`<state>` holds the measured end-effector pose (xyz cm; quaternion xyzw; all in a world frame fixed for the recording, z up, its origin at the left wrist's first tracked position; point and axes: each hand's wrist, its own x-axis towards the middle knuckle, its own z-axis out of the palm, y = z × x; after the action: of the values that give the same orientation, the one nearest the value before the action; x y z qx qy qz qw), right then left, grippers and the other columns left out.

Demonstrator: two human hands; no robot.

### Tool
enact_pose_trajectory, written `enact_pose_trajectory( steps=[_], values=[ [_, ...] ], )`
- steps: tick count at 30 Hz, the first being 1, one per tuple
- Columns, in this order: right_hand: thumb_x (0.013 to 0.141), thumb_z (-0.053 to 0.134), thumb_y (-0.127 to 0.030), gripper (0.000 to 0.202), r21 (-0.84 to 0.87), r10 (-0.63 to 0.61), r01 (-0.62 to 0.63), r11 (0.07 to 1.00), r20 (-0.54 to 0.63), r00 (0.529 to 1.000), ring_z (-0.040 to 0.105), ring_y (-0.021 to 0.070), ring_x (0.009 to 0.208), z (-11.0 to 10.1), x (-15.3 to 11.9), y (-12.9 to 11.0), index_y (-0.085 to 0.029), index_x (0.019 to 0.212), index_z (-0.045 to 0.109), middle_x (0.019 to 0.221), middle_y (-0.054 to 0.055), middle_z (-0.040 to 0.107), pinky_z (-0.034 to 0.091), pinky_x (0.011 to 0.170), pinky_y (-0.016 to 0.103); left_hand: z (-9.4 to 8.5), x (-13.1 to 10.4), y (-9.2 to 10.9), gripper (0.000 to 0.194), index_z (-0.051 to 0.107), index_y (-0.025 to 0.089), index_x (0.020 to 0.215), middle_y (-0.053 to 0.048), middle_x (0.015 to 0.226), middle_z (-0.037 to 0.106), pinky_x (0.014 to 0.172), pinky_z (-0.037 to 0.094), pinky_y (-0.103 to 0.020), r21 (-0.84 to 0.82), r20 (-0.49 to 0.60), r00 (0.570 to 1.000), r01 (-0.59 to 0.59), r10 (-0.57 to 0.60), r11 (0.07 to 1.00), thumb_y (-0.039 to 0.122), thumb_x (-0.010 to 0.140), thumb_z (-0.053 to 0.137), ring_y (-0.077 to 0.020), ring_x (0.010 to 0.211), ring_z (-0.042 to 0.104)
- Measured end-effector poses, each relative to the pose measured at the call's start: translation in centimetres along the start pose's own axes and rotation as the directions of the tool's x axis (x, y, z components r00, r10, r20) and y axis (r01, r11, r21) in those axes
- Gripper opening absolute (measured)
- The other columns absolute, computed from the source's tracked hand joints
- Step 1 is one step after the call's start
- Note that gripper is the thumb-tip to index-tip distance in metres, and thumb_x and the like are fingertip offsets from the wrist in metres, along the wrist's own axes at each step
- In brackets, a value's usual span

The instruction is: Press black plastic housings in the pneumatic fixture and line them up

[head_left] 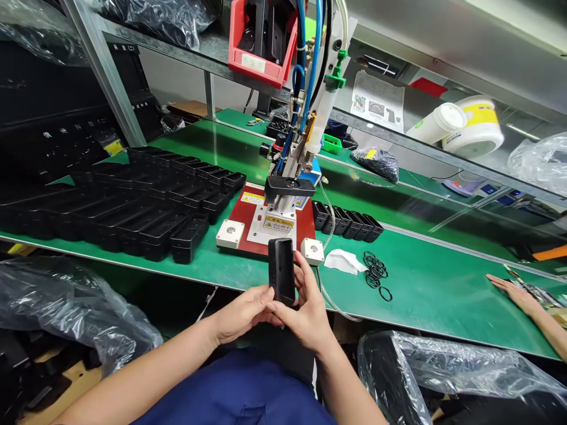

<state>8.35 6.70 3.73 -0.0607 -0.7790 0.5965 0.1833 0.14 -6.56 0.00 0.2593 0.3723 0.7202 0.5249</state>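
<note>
A black plastic housing point(282, 271), open-topped and box-shaped, is held between my two hands in front of the bench edge. My left hand point(248, 313) grips its lower left corner, thumb on the rim. Around its right side and lower end my right hand point(305, 307) is closed, fingers behind it. Just beyond stands a small press point(283, 206) on a red base point(234, 215), with a black slotted part point(290, 188) at its head. A white button box point(230, 234) sits at the base's left corner, and another button box point(312, 251) at its right.
Rows of black housings point(146, 230) cover the bench's left side; a shorter row of black parts point(348, 221) stands right of the press. Black rings point(375, 271) lie beside a white paper point(344, 261). Another person's hand point(516, 295) rests at far right. A red bin point(261, 59) hangs overhead.
</note>
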Motion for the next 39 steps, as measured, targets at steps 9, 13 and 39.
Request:
enact_pose_trajectory(
  steps=[9, 13, 39],
  values=[
    [0.073, 0.066, -0.011, 0.074, -0.257, -0.124, 0.151, 0.955, 0.120, 0.985, 0.053, 0.0217, 0.122, -1.3, -0.3, -0.4, -0.030, 0.138, 0.036, 0.132, 0.005, 0.055, 0.044, 0.106, 0.038, -2.7, -0.6, 3.9, 0.066, 0.038, 0.025, 0.134, -0.013, 0.139, 0.045, 0.082, 0.051, -0.031, 0.538, -0.274, 0.838, -0.273, 0.472, 0.797, 0.044, 0.079, 0.069, -0.0217, 0.103, 0.058],
    [0.074, 0.071, -0.016, 0.072, -0.187, -0.182, 0.195, 0.963, 0.086, 0.980, 0.051, 0.0233, 0.124, -1.3, 0.0, -0.4, -0.031, 0.137, 0.039, 0.137, 0.005, 0.051, 0.045, 0.105, 0.039, -2.5, -0.2, 4.9, 0.057, 0.044, 0.024, 0.127, -0.008, 0.117, 0.061, 0.091, 0.049, -0.032, 0.658, -0.122, 0.865, -0.297, 0.487, 0.692, 0.033, 0.079, 0.072, -0.0208, 0.104, 0.059],
    [0.080, 0.071, -0.037, 0.060, -0.382, -0.525, 0.483, 0.788, -0.008, 0.851, 0.056, 0.0243, 0.114, -4.2, 7.2, -1.2, -0.028, 0.134, 0.046, 0.122, 0.008, 0.059, 0.046, 0.099, 0.040, -0.7, 4.7, 8.5, 0.022, 0.049, 0.022, 0.113, -0.004, 0.103, 0.060, 0.089, 0.046, -0.029, 0.907, -0.028, 0.434, -0.367, 0.900, 0.205, 0.029, 0.092, 0.052, -0.0156, 0.099, 0.058]
  ],
)
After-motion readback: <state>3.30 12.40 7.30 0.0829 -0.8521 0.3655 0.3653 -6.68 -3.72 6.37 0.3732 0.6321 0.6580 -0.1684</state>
